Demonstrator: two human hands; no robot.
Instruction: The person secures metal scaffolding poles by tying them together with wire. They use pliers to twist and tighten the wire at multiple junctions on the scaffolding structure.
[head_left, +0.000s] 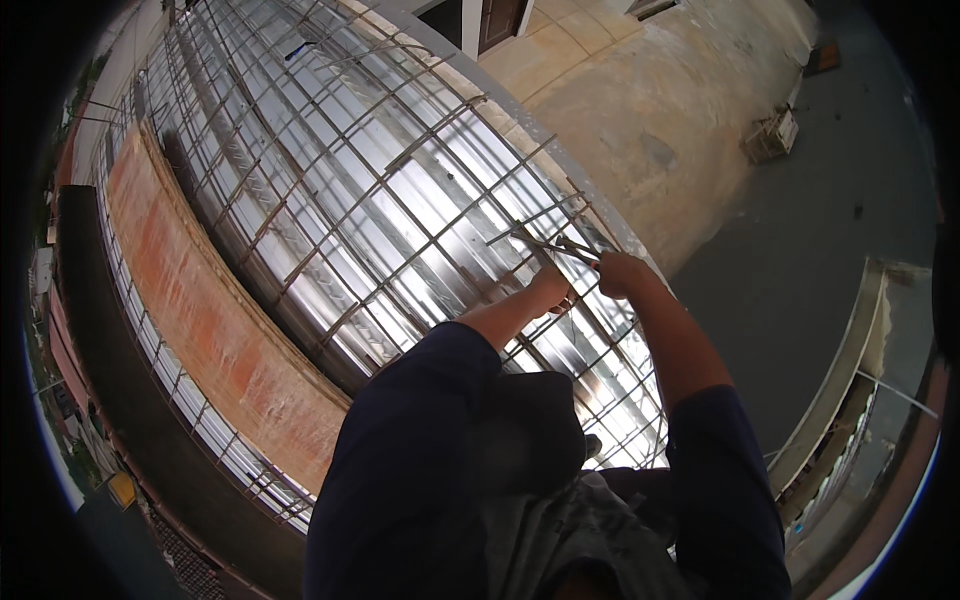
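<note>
My right hand [622, 274] is closed around the handles of a pair of long metal pliers [573, 247], possibly end-cutting nippers. Their head points left, over a crossing in the steel rebar grid [437, 238]. Just below the pliers, my left hand [550, 290] is curled close to the bars. What its fingers hold, if anything, is too small to tell. Under the grid lies shiny corrugated metal decking [410, 200], with bright glare near my hands.
A long reddish board [225, 320] runs along the left side of the decking. A pale concrete edge [545, 145] borders it on the right, with a lower floor [780, 240] beyond. A small blue-black object [299, 50] rests on the far bars.
</note>
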